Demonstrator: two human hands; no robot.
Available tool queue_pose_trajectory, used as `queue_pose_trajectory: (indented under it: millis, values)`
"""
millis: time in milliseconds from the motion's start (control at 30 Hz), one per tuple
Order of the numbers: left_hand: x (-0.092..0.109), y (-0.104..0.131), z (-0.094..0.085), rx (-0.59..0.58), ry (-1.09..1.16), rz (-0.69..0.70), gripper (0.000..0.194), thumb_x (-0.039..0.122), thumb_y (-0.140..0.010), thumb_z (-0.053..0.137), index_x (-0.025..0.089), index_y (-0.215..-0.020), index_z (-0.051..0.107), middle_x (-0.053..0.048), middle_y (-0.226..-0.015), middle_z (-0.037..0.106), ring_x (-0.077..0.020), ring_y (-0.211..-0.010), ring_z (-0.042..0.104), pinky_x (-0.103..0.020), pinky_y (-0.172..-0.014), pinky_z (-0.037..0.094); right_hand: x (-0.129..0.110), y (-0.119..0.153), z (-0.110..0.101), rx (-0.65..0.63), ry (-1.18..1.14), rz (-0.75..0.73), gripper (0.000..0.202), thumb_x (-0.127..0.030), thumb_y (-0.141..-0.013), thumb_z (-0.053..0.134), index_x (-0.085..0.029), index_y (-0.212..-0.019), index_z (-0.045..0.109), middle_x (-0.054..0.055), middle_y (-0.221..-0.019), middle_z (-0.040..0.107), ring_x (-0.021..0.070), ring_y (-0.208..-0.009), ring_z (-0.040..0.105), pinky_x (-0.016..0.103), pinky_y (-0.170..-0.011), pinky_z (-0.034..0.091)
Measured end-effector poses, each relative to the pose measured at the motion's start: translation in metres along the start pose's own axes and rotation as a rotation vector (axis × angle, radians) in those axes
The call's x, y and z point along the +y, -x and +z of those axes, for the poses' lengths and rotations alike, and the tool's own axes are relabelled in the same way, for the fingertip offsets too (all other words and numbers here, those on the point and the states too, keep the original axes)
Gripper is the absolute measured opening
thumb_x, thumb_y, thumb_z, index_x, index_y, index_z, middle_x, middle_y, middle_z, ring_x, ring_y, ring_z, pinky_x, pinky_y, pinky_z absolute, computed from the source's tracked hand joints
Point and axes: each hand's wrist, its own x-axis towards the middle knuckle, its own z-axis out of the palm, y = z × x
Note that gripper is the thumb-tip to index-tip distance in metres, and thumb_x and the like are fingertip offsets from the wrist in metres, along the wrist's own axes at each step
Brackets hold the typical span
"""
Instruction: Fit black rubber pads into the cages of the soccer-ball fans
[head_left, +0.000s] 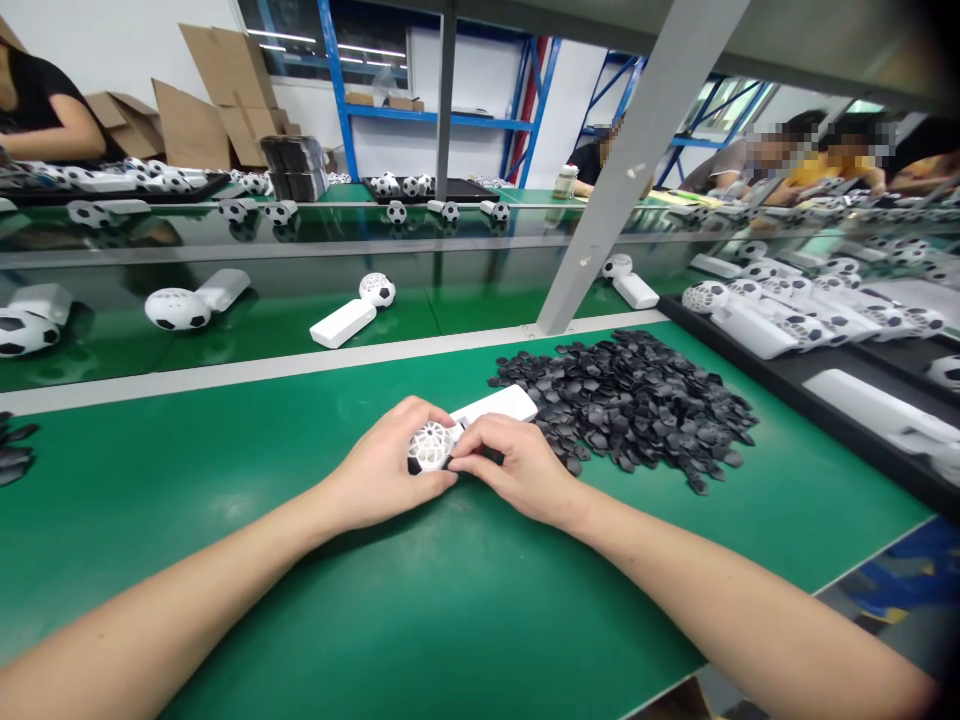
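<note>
Black, flat, scale-like pieces (13,450) lie at the left edge of the smooth green bench (465,610). Beyond the light grey strip (262,369) along the bench's far edge, on a glossy green surface (480,300), rest white parts in ball-and-block form with black patches: one at the far left (26,330), another just right of it (180,308), and a third (377,290) nearer the middle.

Around the middle of the bench, the left hand (382,460) is curled around a white openwork ball with black patches (431,443), gripping it, fingers behind and thumb in front. Directly to the right, the right hand (525,462) has thumb and forefinger closed on a small black piece (450,462) against the ball's right side; whether that piece is loose or seated, I cannot tell. Behind the right hand, a white rounded bar (499,405) slants away from the ball to the near-left border of a broad heap of black pieces (637,410). A grey metal post (611,190) rises from the far edge. At the bench's right edge, a black tray (799,399) carries more white ball-and-block parts (750,325).
</note>
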Motion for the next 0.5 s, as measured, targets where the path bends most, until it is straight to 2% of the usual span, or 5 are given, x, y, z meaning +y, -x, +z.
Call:
queue_pose_trajectory:
  millis: [333,433,500]
  values:
    - [-0.005,-0.001,0.008,0.126,0.039,0.039,0.036,0.015,-0.061,0.061,0.018,-0.096,0.054,-0.004,-0.096,0.052,-0.0205,-0.094,0.049,-0.033,-0.083,0.041,0.007,-0.004,0.005,-0.012,0.082,-0.001,0.011,-0.023,-0.08,0.059,-0.019,-0.071,0.056,-0.001,-0.07,0.057,0.0142,-0.069,0.052,0.026,-0.063,0.04]
    - [-0.006,-0.004,0.005,0.138,0.099,-0.009,0.038,0.016,-0.057,0.066,0.018,-0.093,0.057,-0.003,-0.092,0.053,-0.0193,-0.086,0.052,-0.031,-0.076,0.044,0.01,-0.006,0.003,-0.024,0.063,-0.023,0.009,-0.026,-0.082,0.057,-0.02,-0.076,0.055,0.0,-0.074,0.057,0.0135,-0.068,0.052,0.024,-0.059,0.041]
    - [-0.01,-0.006,-0.002,0.138,0.203,-0.093,0.038,0.015,-0.054,0.069,0.018,-0.09,0.059,-0.001,-0.084,0.056,-0.0162,-0.075,0.054,-0.028,-0.067,0.045,0.012,-0.006,0.0,0.014,0.086,-0.056,0.007,-0.028,-0.083,0.055,-0.021,-0.083,0.055,0.001,-0.082,0.058,0.0144,-0.074,0.053,0.024,-0.061,0.043]
